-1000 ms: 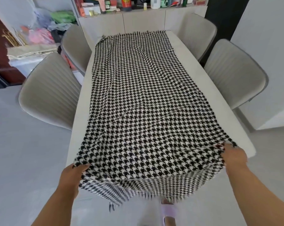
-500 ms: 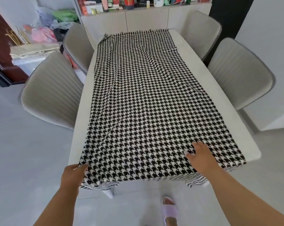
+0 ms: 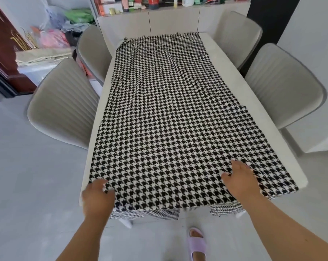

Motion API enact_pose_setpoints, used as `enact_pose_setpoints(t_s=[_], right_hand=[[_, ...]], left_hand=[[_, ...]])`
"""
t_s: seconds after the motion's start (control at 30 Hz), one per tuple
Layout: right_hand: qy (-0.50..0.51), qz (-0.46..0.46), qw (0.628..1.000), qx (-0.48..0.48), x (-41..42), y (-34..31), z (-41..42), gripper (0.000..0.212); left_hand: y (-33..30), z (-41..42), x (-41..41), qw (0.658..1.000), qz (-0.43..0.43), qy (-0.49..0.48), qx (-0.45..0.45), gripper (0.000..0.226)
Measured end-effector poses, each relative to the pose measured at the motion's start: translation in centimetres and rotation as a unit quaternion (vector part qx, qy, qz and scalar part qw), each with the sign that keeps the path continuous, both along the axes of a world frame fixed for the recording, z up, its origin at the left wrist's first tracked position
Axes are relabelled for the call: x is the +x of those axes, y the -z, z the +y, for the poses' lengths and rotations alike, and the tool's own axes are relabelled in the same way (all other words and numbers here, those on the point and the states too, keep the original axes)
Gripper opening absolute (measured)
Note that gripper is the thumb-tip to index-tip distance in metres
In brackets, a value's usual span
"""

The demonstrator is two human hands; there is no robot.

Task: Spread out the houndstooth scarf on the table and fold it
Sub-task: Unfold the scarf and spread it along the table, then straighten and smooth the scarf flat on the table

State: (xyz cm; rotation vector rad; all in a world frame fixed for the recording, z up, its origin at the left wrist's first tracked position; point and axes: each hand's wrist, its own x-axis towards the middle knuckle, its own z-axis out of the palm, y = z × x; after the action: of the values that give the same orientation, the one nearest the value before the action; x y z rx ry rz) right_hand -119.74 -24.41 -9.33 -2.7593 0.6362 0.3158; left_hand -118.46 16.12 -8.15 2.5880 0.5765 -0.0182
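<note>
Around the desk: four pale grey chairs, two per long side. Near left chair and far left chair stand close against the left edge; far right chair and near right chair likewise on the right. Nothing lies on top of the scarf or blocks either hand. Beyond the far end, a low cabinet carries bottles and small containers, too small to identify. Back left corner: a heap of bags beside a dark red door. Floor light grey tile; one foot in a lilac slipper below the near desk edge.

Desk top is off-white, rectangular, rounded corners. Bare strips show along both long sides.

Scarf lies spread lengthwise over most of the desk, fringe at the far end, near end draped over the near edge. Mild ripples toward the far end.

Left hand sits at the near left corner of the scarf, fingers curled on the cloth edge; whether it pinches the cloth cannot be told. Right hand rests flat, fingers spread, palm down on the scarf near its near right corner. Hands well apart.
</note>
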Motion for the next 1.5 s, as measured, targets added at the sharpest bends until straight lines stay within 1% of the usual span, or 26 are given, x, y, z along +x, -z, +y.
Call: enact_pose_setpoints(t_s=[0.03,0.1,0.17,0.2,0.27,0.33,0.47,0.57,0.67,0.73,0.8,1.0,1.1,1.2,1.37,1.5], right_hand=[[-0.01,-0.01,1.0,-0.01,-0.1,-0.1,0.4,0.067],[-0.021,-0.01,0.999,-0.025,-0.3,-0.2,0.6,0.067],[0.0,0.01,1.0,-0.024,-0.6,-0.3,0.2,0.068],[0.017,0.028,0.999,-0.016,-0.7,-0.4,-0.3,0.068],[0.046,0.057,0.997,0.001,-1.2,-0.4,-1.3,0.069],[0.055,0.079,0.995,0.005,-1.5,-0.6,-2.0,0.068],[0.067,0.076,0.994,0.028,-1.2,-1.6,-2.1,0.068],[0.06,0.045,0.996,0.051,-0.6,-2.8,-1.6,0.067],[0.073,-0.012,0.993,0.094,-0.1,-5.0,-0.9,0.065],[0.073,-0.049,0.99,0.111,0.1,-6.6,-0.8,0.065],[0.065,-0.083,0.986,0.126,0.1,-8.2,-1.1,0.064],[0.059,-0.154,0.974,0.158,0.1,-12.3,-3.9,0.062],[0.053,-0.169,0.969,0.174,0.4,-13.7,-6.1,0.06],[0.026,-0.178,0.966,0.187,1.1,-14.6,-9.4,0.058],[-0.047,-0.188,0.962,0.192,3.0,-15.9,-17.7,0.055],[-0.109,-0.182,0.965,0.156,5.4,-16.9,-25.2,0.054]], left_hand=[[0.2,-1.5,0.1,0.998,0.001,0.056,-0.011,0.041],[0.4,-4.1,0.1,0.985,0.043,0.167,-0.006,0.055],[1.0,-5.2,0.0,0.962,0.111,0.245,0.05,0.071],[1.2,-5.3,0.0,0.952,0.14,0.26,0.076,0.077],[1.3,-4.9,0.1,0.944,0.171,0.264,0.097,0.082],[1.0,-4.7,0.3,0.943,0.183,0.262,0.093,0.083],[-0.3,-5.9,0.9,0.948,0.174,0.25,0.092,0.078],[-1.6,-8.0,1.2,0.948,0.126,0.276,0.095,0.074],[-3.5,-11.1,1.6,0.951,0.088,0.295,0.045,0.067],[-5.0,-13.3,1.9,0.951,0.079,0.3,-0.006,0.063],[-6.3,-15.5,2.0,0.946,0.071,0.315,-0.029,0.061],[-9.1,-21.1,1.5,0.933,0.052,0.355,-0.035,0.059],[-10.1,-24.1,1.7,0.93,0.042,0.363,-0.029,0.057],[-10.6,-28.2,2.4,0.931,0.031,0.362,-0.023,0.057],[-10.7,-38.6,4.0,0.941,0.017,0.336,-0.032,0.056],[-10.4,-47.4,5.7,0.953,0.008,0.298,-0.051,0.055]])
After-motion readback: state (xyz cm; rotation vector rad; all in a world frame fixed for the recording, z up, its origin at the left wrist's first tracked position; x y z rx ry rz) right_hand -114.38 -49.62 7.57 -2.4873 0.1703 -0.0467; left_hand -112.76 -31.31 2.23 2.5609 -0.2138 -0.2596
